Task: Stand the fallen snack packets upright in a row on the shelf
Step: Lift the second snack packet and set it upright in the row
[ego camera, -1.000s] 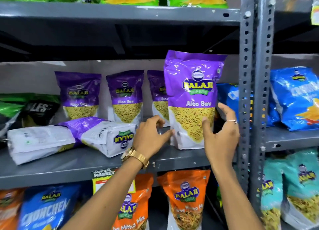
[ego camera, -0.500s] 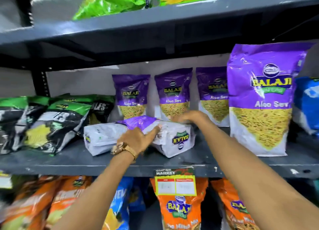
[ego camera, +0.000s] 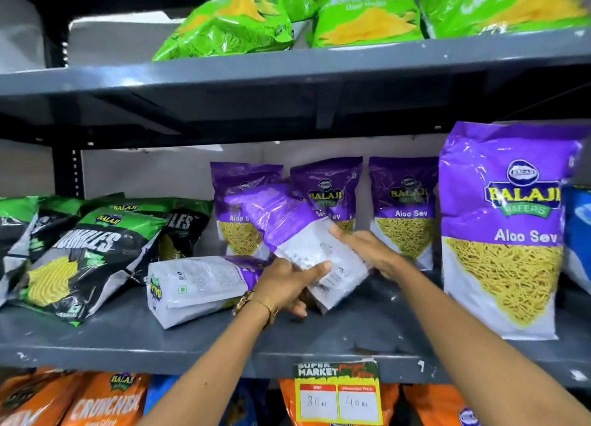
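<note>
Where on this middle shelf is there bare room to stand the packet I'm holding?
Bare shelf lies between the fallen packet and the big upright packet, in front of the back row. Left of the fallen packet, green-black bags crowd the shelf.

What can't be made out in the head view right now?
- Held packet: front label faces away; back print is motion-blurred.
- Fallen packet: right end hidden behind left hand.
- Rear-left Aloo Sev packet: partly covered by the held packet.
- Blue packet: cut off by the right edge.
- Price tag: headings too small to read.
- Right hand: fingertips hidden behind the held packet.
</note>
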A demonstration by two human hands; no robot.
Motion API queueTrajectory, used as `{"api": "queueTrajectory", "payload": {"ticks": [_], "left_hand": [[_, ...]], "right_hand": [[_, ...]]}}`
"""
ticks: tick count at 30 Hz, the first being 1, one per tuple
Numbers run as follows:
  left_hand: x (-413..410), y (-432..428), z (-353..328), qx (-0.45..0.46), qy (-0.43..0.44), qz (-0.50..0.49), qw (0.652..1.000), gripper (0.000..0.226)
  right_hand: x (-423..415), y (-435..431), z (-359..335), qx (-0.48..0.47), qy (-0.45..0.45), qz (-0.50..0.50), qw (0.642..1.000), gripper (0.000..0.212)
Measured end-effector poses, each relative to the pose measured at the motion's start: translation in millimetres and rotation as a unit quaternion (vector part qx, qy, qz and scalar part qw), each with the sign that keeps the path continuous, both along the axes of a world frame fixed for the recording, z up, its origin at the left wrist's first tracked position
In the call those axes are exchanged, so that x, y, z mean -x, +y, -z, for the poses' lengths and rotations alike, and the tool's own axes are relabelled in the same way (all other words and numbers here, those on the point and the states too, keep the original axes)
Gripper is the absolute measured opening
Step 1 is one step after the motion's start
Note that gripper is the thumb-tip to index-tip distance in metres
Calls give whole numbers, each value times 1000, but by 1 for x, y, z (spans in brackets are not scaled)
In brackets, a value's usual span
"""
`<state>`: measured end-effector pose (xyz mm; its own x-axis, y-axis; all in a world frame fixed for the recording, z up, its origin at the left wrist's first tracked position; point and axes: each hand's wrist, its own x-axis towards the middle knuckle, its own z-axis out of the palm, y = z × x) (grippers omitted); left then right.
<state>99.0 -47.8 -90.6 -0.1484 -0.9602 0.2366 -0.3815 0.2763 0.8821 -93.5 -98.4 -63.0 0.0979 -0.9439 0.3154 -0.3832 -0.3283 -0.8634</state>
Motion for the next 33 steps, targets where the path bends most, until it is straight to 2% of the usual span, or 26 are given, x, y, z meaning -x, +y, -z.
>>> {"api": "queueTrajectory", "payload": {"ticks": [1, 3, 5, 6, 9, 11, 13, 15, 16, 19, 20, 22, 24, 26, 30, 31, 33], "left_hand": [[1, -6, -4, 12, -7, -1, 1000, 44], [2, -22, -10, 27, -30, -2, 999, 41], [1, -44, -12, 23, -42, 2, 999, 51], [-1, -53, -13, 24, -39, 1, 999, 57], [1, -89, -7, 45, -30, -24, 998, 83], [7, -111, 3, 54, -29, -29, 998, 75], [14, -118, 8, 61, -11, -37, 997, 59], [18, -122, 14, 70, 7, -56, 996, 56], [20, -122, 16, 76, 9, -74, 994, 54], [23, -118, 19, 110, 2, -126, 986, 54], [24, -113, 17, 121, -11, -130, 984, 57], [27, -103, 16, 144, -49, -119, 981, 69], [32, -94, 16, 149, -69, -104, 981, 65], [37, -88, 16, 124, -31, -65, 990, 56], [33, -92, 16, 61, 20, 57, 996, 86], [32, -94, 17, 61, 5, 69, 996, 89], [32, -99, 22, 85, -51, 68, 993, 90]], "right_hand": [[0, -3, 2, 15, -33, -2, 999, 56], [-1, -7, 5, 49, -88, 19, 995, 44], [-2, -14, 14, 62, -136, 52, 987, 29], [-3, -18, 20, 66, -147, 68, 985, 28], [2, -35, 42, 84, -144, 127, 978, 42], [6, -38, 47, 84, -149, 147, 974, 50], [8, -37, 48, 57, -156, 149, 975, 73], [10, -40, 50, 31, -163, 149, 975, 93], [11, -42, 52, 25, -165, 150, 974, 90], [8, -37, 51, 41, -200, 174, 963, 50], [8, -36, 51, 50, -216, 190, 957, 47], [7, -31, 50, 71, -212, 224, 949, 50], [6, -30, 51, 103, -175, 268, 942, 53], [5, -30, 53, 143, -139, 289, 936, 49], [3, -24, 52, 238, -89, 287, 924, 62], [4, -25, 52, 246, -87, 290, 921, 66], [3, -24, 51, 244, -145, 282, 916, 63]]}}
